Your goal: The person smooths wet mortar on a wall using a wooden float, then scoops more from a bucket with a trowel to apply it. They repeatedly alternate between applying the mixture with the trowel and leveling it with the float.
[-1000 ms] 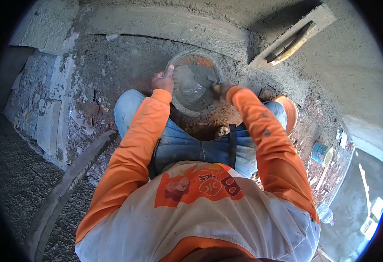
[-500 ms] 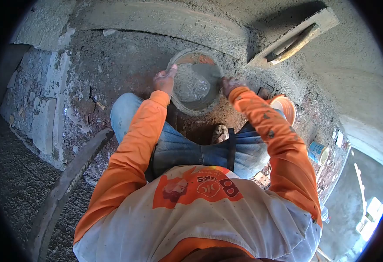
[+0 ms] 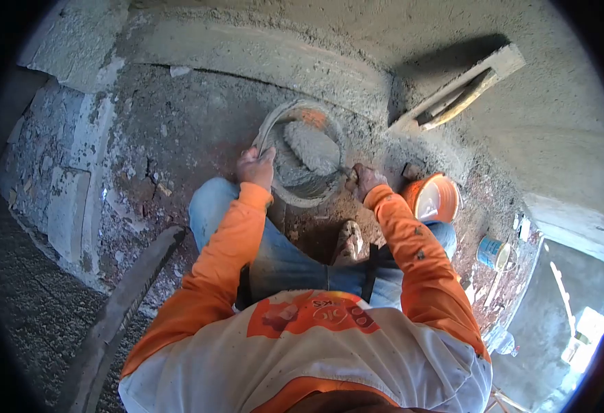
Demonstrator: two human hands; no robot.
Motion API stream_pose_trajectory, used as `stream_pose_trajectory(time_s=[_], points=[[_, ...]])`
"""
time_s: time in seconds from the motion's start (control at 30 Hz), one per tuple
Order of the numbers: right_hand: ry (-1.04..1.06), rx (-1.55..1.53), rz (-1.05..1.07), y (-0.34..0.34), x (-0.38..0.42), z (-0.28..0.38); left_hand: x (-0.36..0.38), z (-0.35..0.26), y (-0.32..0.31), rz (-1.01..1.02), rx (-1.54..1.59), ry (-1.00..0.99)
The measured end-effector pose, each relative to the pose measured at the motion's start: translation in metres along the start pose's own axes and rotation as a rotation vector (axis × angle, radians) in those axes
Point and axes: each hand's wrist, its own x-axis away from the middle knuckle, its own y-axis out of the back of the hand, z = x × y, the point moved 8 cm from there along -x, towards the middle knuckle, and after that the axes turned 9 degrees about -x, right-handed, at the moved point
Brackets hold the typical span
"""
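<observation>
A round, mortar-coated bucket (image 3: pixel 307 201) stands tilted in front of my knees, with wet grey mortar (image 3: pixel 314 146) inside. My left hand (image 3: pixel 256 167) is closed on the bucket's left rim. On the other side, my right hand (image 3: pixel 367 180) is wrapped round the handle of a trowel, just outside the right rim. The trowel's blade is not clearly visible; it seems to lie within the bucket under or against the mortar.
An orange bucket (image 3: pixel 433 198) with pale contents stands by my right knee. Farther right lies a blue-and-white can (image 3: pixel 492 253). A wooden-handled float (image 3: pixel 460 96) leans at the upper right. A long board (image 3: pixel 120 310) lies at the left.
My right hand has moved down along the bucket's right side. The mortar inside is now heaped higher in a lump. The camera view has shifted slightly.
</observation>
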Motion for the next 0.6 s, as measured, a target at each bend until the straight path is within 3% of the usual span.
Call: stream_pose_trajectory(time_s=[0.07, 0.13, 0.2, 0.27, 0.33, 0.4, 0.43, 0.53, 0.6], points=[[0.046, -0.019, -0.087, 0.005, -0.006, 0.008, 0.0, 0.0, 0.014, -0.052, -0.04, 0.003], [-0.091, -0.012, -0.044, 0.012, -0.015, 0.014, -0.007, 0.0, 0.026, -0.068, -0.08, -0.131], [-0.106, 0.006, -0.067, 0.034, -0.023, 0.029, -0.011, -0.002, 0.047, -0.247, -0.172, -0.054], [-0.01, 0.001, -0.161, 0.049, -0.027, 0.043, -0.007, -0.026, 0.059, -0.286, -0.074, 0.018], [-0.052, 0.002, -0.159, 0.067, -0.04, 0.054, -0.006, -0.015, 0.071, -0.324, 0.012, 0.114], [0.061, 0.064, -0.222, 0.1, -0.039, 0.086, -0.023, 0.011, 0.09, -0.446, -0.204, 0.058], [0.145, 0.028, -0.31, 0.109, -0.043, 0.091, -0.01, -0.017, 0.093, -0.48, -0.117, 0.084], [0.348, -0.008, -0.373, 0.151, -0.012, 0.132, -0.021, 0.0, 0.091, -0.394, -0.114, 0.089], [0.436, 0.002, -0.381, 0.171, 0.005, 0.143, -0.012, -0.005, 0.094, -0.476, -0.042, 0.168]])
